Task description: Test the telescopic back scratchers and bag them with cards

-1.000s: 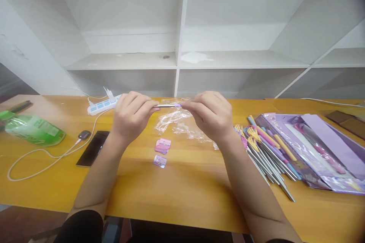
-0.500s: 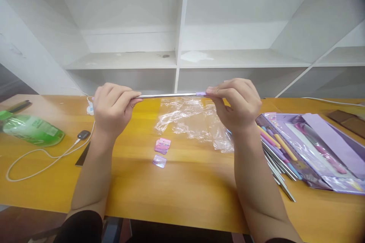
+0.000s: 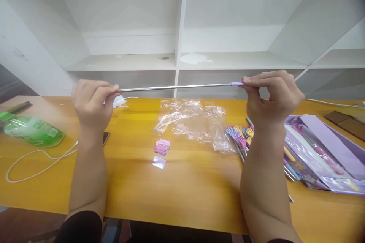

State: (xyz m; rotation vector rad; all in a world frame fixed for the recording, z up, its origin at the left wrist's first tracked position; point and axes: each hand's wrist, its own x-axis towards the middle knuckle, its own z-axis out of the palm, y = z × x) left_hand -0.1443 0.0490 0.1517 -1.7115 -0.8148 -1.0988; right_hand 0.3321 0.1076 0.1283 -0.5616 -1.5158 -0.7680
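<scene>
A thin silver metal rod [image 3: 173,87] with a lilac end piece [image 3: 236,83] stretches nearly level above the table, in front of the shelves. My left hand [image 3: 94,102] is closed, pinching the rod's left end between thumb and fingers. On the other side, my right hand [image 3: 273,97] pinches the lilac end. Below the rod lie crumpled clear plastic bags [image 3: 191,121], a small stack of pink cards [image 3: 162,147] and a single card [image 3: 159,162]. My right forearm partly hides a bundle of metal rods with coloured handles and looped cords [image 3: 241,134].
A purple box [image 3: 333,140] with packaged items lies at the right, near a brown flat object [image 3: 348,123]. At the left are a green-capped bottle [image 3: 34,131], a white cable [image 3: 37,176] and a partly hidden phone [image 3: 106,138]. White shelves [image 3: 179,60] rise behind the table.
My hands have moved apart, the left one leftward and the right one rightward and slightly up. The visible rod between them is much longer. The looped cords have come into view.
</scene>
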